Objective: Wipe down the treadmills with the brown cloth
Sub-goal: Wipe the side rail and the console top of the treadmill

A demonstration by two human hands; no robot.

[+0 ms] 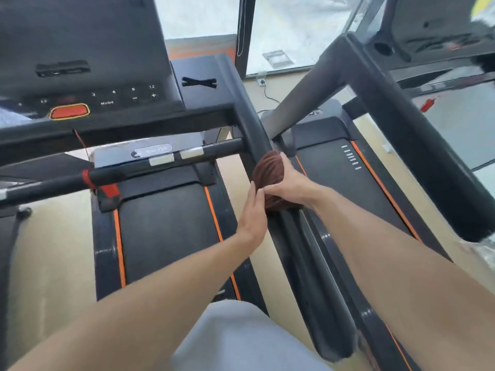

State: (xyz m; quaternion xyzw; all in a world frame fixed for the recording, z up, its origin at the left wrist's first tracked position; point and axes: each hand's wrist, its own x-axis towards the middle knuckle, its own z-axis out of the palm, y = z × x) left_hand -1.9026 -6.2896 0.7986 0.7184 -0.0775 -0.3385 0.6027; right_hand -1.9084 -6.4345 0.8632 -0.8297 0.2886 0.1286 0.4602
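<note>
We are looking down between two treadmills standing side by side on a pale floor. The brown cloth is bunched around the right handrail of the left treadmill, about halfway along the rail. Our right hand grasps the cloth, fingers and thumb curled over it and around the rail. Our left hand lies flat with straight fingers, its fingertips touching the near edge of the cloth beside the right thumb; it grips nothing. Both forearms are bare and reach forward from the bottom of the view, above a grey-clad knee.

The left treadmill's console shows a red stop button and small white numbers and signs. A black crossbar with white sensor patches runs below it. The right treadmill has orange stripes along its belt, as does the left one. Beyond the machines is a window.
</note>
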